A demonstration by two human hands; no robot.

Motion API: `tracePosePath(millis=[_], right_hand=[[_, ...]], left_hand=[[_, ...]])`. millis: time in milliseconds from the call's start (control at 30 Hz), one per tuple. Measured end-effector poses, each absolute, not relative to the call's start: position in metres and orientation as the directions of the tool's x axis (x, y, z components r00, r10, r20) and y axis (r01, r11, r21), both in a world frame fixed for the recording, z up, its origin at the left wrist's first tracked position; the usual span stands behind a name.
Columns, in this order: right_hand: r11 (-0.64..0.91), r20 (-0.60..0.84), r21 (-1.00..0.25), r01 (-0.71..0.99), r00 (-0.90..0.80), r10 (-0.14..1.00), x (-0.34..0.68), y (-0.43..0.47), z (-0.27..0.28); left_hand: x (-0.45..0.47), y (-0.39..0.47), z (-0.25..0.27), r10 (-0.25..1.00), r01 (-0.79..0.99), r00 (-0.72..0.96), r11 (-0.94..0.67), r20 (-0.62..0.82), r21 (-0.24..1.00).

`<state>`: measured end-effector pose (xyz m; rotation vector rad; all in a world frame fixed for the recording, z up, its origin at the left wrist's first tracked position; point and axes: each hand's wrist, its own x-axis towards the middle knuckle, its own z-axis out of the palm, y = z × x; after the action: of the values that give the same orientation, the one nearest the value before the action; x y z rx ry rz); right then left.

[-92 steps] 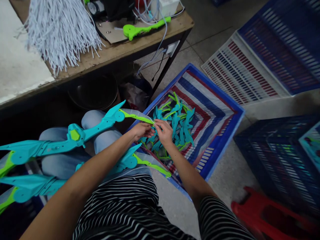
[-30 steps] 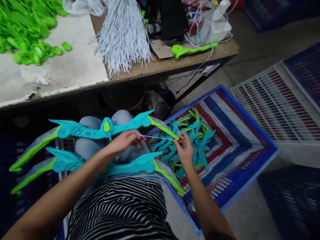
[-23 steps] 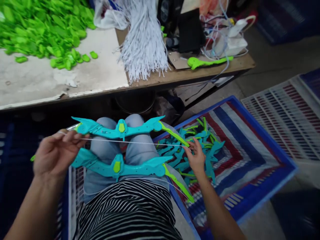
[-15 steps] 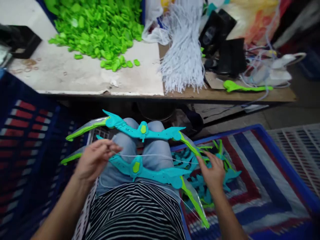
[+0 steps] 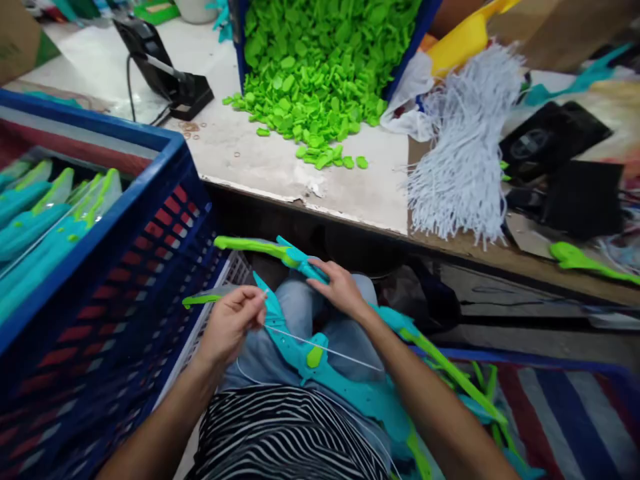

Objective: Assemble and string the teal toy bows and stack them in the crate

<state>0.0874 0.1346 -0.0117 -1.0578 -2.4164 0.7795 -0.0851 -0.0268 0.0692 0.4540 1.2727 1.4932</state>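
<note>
Two turquoise-and-green toy bows lie across my lap, one beyond the other. My left hand (image 5: 231, 323) pinches the end of a white string (image 5: 330, 350), which stretches rightward above the near toy bow (image 5: 350, 393) and passes behind my right forearm. A green hexagonal piece (image 5: 315, 357) sits at the near bow's middle. On the far toy bow (image 5: 260, 247), my right hand (image 5: 341, 288) grips the turquoise part close to its left green limb. My right forearm covers the middle of that bow.
At left stands a blue crate (image 5: 173, 157) of finished-looking bows. On the table (image 5: 250, 177) are loose green pieces (image 5: 320, 100), a bundle of white strings (image 5: 463, 147) and a black stand (image 5: 175, 87). A striped-lined crate (image 5: 565, 407) holds bow parts at right.
My right hand has moved left from the far bow's right limb to its left part. Both bows are now turned, right ends nearer me. The view has shifted left; my left hand keeps the string.
</note>
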Motion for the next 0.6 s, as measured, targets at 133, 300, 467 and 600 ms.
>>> tracePosePath(millis=[133,300,467,600], right_hand=[[0.299,-0.090,-0.841,0.451,-0.661,0.745,0.115,0.151,0.000],[0.170,-0.176,-0.875,0.453,-0.625,0.761,0.119,0.149,0.003],[0.168,-0.159,-0.880,0.445,-0.606,0.779,0.119,0.145,0.002],[0.164,-0.162,-0.878,0.449,-0.602,0.782,0.118,0.144,0.005]], left_hand=[[-0.124,-0.020,0.070,0.770,-0.296,-0.608,0.008,-0.195,0.955],[-0.149,0.020,0.069,0.775,-0.049,-0.632,-0.011,-0.023,0.999],[-0.154,0.059,0.076,0.767,0.136,-0.628,-0.059,0.132,0.989],[-0.154,0.072,0.077,0.769,0.172,-0.618,-0.069,0.162,0.983]])
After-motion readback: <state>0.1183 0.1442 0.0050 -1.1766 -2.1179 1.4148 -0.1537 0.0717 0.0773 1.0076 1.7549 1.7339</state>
